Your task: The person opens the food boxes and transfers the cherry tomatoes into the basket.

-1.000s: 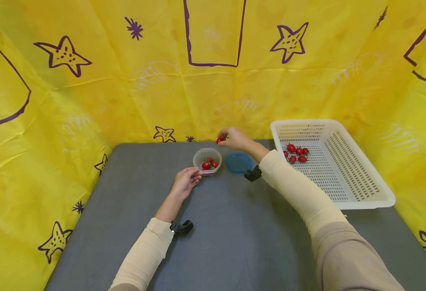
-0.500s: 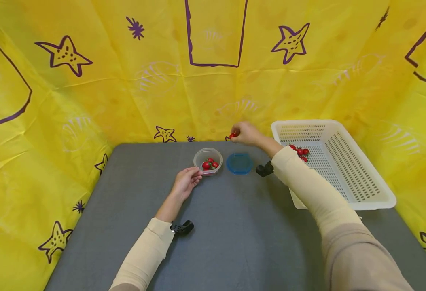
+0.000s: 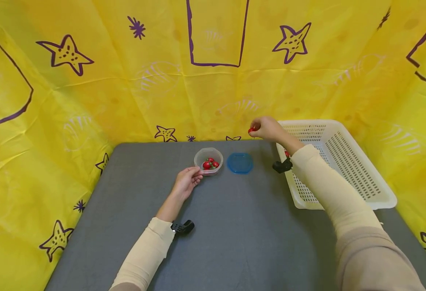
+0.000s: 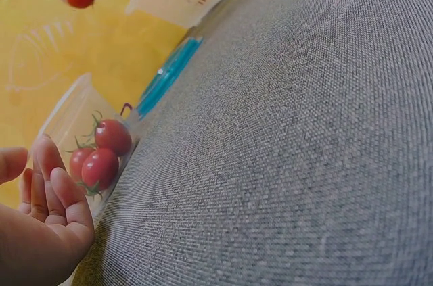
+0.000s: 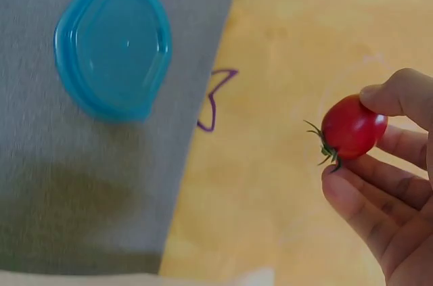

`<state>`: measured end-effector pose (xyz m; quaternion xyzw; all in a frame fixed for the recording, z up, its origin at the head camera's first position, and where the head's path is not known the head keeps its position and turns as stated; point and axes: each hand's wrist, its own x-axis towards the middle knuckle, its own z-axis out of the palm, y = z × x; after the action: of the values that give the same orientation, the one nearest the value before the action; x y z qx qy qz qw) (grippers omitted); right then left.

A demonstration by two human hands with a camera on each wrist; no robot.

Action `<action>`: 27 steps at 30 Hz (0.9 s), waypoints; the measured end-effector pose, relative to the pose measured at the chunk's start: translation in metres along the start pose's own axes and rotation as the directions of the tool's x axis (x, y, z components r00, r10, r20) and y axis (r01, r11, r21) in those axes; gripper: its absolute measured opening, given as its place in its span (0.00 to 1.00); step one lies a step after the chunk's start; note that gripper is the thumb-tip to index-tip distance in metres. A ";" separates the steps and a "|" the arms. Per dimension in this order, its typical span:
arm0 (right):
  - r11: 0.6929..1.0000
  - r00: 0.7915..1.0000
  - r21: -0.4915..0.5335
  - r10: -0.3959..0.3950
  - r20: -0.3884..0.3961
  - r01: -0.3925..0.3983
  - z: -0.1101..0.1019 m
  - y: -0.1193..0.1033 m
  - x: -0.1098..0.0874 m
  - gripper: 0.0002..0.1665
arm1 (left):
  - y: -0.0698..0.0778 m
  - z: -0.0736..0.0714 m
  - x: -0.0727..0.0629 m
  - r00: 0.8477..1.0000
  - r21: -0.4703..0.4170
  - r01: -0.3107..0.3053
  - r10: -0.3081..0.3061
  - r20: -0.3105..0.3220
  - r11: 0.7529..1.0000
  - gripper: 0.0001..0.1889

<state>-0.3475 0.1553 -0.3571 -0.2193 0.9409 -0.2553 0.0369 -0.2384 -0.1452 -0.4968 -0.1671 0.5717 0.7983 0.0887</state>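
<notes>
Head cam gives me the whole spread: a grey table (image 3: 216, 234) with a yellow printed cloth (image 3: 213, 97) hanging behind it. Over on the right, I've got the right hand (image 3: 267, 128) up in the air near the far left corner of a white perforated basket (image 3: 352, 161), pinching one small red tomato (image 5: 352, 127) between thumb and fingers (image 5: 345, 191) — right wrist feed shows the green stem end pointing down and left, nothing under it but air.

Left hand (image 3: 186, 182) is on the near rim of a little clear tub (image 3: 208, 152), thumb and fingers gripping the edge as far as I can see. Left wrist feed shows me three red tomatoes (image 4: 99, 166) bunched together inside the tub. Just beside it lies a blue lid (image 3: 240, 163), flat on the table, between tub and basket. I can also spot a bit of red (image 3: 287, 153) in the basket — mostly blocked by the right arm.
</notes>
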 end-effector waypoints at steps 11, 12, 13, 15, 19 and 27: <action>0.995 0.995 0.008 0.097 -0.039 -0.096 -0.024 0.035 -0.023 0.15 | -0.004 -0.002 -0.005 0.992 -0.020 -0.105 0.106 0.072 0.994 0.07; 0.995 0.994 0.008 0.100 -0.045 -0.099 -0.025 0.038 -0.024 0.15 | -0.004 -0.002 -0.005 0.992 -0.013 -0.102 0.103 0.068 0.995 0.07; 0.995 0.993 0.008 0.104 -0.051 -0.104 -0.026 0.041 -0.026 0.15 | -0.003 -0.001 -0.006 0.993 -0.009 -0.097 0.097 0.063 0.995 0.06; 0.994 0.992 0.006 0.113 -0.062 -0.112 -0.029 0.048 -0.030 0.14 | -0.003 0.000 -0.004 0.997 0.005 -0.065 0.065 0.033 0.998 0.05; 0.992 0.989 -0.001 0.125 -0.084 -0.125 -0.034 0.062 -0.038 0.15 | -0.001 0.001 -0.002 1.000 -0.001 -0.014 0.014 0.014 1.000 0.05; 0.984 0.984 -0.049 0.167 -0.064 -0.171 -0.037 0.094 -0.053 0.16 | 0.001 0.001 -0.003 1.000 -0.004 -0.004 0.004 0.013 1.000 0.04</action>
<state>-0.3432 0.2684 -0.3741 -0.1319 0.9634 -0.2321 0.0242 -0.2358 -0.1442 -0.4940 -0.1612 0.5698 0.8007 0.0906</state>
